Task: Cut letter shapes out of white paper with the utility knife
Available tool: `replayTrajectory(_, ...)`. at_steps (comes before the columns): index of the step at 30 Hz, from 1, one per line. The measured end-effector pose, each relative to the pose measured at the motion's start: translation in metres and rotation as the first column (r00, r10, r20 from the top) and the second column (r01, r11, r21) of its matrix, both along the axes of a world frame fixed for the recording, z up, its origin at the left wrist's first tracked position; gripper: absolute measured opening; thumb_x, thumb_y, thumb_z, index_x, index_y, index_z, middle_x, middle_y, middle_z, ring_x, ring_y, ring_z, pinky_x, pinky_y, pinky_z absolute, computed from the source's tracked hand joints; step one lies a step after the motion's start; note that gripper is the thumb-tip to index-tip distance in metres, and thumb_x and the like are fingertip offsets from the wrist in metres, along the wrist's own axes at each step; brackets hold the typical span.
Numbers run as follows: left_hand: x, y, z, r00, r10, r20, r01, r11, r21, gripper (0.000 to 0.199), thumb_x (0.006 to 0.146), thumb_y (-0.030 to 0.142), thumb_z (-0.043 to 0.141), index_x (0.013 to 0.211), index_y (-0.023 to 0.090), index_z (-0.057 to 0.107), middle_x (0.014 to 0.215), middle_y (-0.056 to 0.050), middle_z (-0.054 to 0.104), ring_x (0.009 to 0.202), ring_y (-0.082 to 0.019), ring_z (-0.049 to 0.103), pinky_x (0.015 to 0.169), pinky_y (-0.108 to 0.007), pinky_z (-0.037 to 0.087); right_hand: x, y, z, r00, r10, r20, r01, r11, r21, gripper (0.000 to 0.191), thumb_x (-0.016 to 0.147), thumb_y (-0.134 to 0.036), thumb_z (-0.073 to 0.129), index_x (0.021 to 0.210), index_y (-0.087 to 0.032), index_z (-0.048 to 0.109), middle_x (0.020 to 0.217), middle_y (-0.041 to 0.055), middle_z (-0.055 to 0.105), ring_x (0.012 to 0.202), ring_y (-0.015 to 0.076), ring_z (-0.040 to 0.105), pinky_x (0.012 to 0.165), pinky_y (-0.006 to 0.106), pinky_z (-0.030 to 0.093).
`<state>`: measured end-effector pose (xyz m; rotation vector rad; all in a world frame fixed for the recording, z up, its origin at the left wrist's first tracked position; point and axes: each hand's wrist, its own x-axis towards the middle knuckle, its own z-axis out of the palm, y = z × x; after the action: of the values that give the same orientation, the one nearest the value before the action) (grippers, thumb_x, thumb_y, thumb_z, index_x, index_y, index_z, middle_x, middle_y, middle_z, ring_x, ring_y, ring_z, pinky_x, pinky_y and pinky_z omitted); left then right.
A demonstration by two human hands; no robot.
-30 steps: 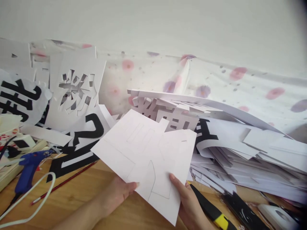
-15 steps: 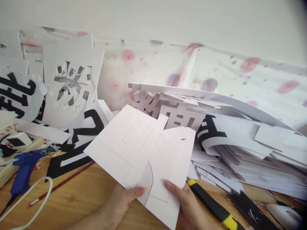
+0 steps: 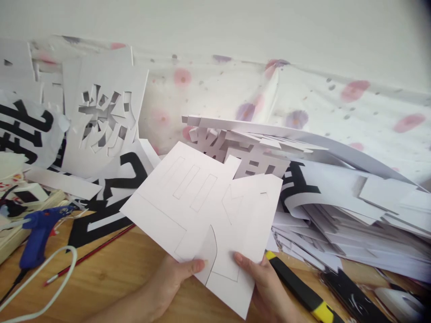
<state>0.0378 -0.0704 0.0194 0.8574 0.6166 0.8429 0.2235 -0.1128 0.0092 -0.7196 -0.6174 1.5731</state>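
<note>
A white foam board [image 3: 202,215] with thin drawn outlines is held up above the wooden table, tilted. A curved cut line runs in from its lower edge between my two thumbs, and a notch is cut in its top edge. My left hand [image 3: 175,280] grips the lower left edge, thumb on top and fingers hidden beneath. At the lower right, my right hand [image 3: 264,280] holds the same board, its thumb on the surface and other fingers behind.
A blue glue gun [image 3: 35,235] with a white cable and a red pencil [image 3: 90,253] lie left. Right are a black-and-yellow cutter [image 3: 296,287], a black case [image 3: 355,296] and stacked white sheets [image 3: 336,224]. Cut-out boards [image 3: 101,112] and black lettering [image 3: 133,170] stand behind.
The board has tipped slightly, its upper part shifting up and its right corner moving right. Both hands keep their hold. The whole view has shifted a little.
</note>
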Motion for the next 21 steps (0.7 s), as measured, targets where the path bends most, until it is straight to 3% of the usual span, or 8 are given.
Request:
replayTrajectory(16,-0.0030,0.0036,-0.0017,0.998,-0.039,0.042,0.041,0.998,-0.042,0.046,0.070,0.019,0.075,0.114,0.016,0.062,0.115,-0.010,0.064,0.115,-0.030,0.052,0.099,-0.042,0.037,-0.0026,-0.0002,0.0072,0.988,-0.104,0.112,0.104,0.995,0.000,0.042,0.067,-0.025,0.075,0.106,-0.019,0.061,0.099,0.0100,0.070,0.099,0.0293,0.061,0.088,0.045,0.044)
replayTrajectory(21,-0.0021,0.0017,0.0016,0.998,-0.051,0.043,0.054,0.996,-0.072,0.043,0.068,0.022,0.077,0.109,0.017,0.065,0.112,-0.009,0.066,0.113,-0.030,0.054,0.097,-0.041,0.039,-0.0013,0.0008,0.0057,0.991,-0.084,0.103,0.081,0.996,0.032,0.041,0.068,-0.023,0.074,0.107,-0.020,0.061,0.099,0.0087,0.070,0.099,0.0288,0.061,0.088,0.045,0.045)
